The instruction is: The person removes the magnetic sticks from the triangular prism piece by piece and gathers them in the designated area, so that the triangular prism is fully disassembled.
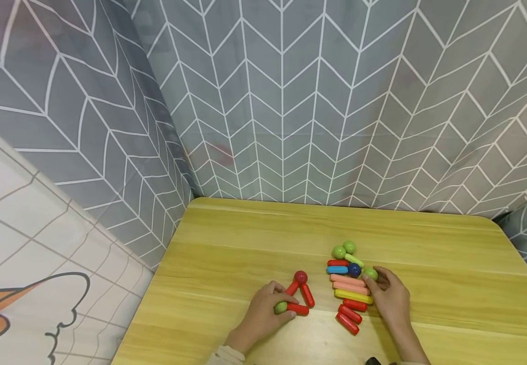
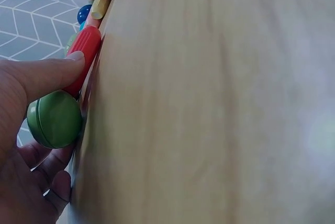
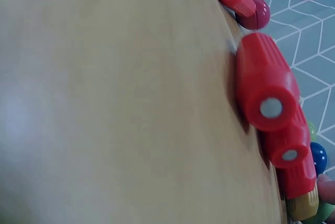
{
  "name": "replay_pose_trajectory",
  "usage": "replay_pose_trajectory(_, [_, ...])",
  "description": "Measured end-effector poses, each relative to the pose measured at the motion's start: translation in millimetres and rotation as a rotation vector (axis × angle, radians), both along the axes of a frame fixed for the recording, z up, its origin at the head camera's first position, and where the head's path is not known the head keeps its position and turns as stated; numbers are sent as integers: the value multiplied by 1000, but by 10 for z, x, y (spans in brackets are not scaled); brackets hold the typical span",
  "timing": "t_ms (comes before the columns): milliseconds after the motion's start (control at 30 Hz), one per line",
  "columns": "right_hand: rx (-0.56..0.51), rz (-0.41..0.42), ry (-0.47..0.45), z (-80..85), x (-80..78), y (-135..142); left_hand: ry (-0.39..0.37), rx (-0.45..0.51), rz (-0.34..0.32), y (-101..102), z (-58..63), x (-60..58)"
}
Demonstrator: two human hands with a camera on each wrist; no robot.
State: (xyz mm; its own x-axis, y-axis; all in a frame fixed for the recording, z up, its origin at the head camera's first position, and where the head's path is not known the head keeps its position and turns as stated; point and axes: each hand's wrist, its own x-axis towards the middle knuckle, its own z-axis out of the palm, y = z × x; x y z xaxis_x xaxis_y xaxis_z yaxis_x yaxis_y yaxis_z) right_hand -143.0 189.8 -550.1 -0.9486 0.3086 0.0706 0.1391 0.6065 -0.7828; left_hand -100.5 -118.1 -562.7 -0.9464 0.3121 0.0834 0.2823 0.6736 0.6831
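My left hand (image 1: 263, 310) grips a red magnetic stick (image 1: 298, 308) with a green ball (image 1: 280, 307) at its near end; in the left wrist view the thumb presses along the red stick (image 2: 86, 59). Just beyond, a red ball (image 1: 300, 277) joins two red sticks that spread in a V towards that hand. My right hand (image 1: 391, 296) pinches another green ball (image 1: 370, 274) between thumb and fingers, right of a dark blue ball (image 1: 354, 269). In the right wrist view only a bit of fingertip (image 3: 327, 188) shows at the lower right edge.
Between the hands lies a row of loose sticks: a blue stick (image 1: 337, 270), pink sticks (image 1: 351, 287), a yellow stick (image 1: 353, 296) and several red ones (image 1: 347, 323). Two green balls (image 1: 339, 252) sit behind with a light green stick (image 1: 354, 260). A patterned curtain (image 1: 281, 126) backs the wooden table (image 1: 226, 233).
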Motion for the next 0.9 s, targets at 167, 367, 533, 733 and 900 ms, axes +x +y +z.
replay_pose_trajectory(167, [2,40,-7,25,-24,3,-4,12,6,-3,5,7])
replay_pose_trajectory(367, [3,82,-20,52,-28,-13,11,-3,-1,-6,-3,-11])
replay_pose_trajectory(533, [-12,107,-32,68,-23,-41,0,6,1,-10,-3,-2])
replay_pose_trajectory(733, [-27,102,-27,87,-1,-51,29,15,-12,-26,3,26])
replay_pose_trajectory(900, [-21,50,73,148,55,-105,25,32,-3,-21,30,39])
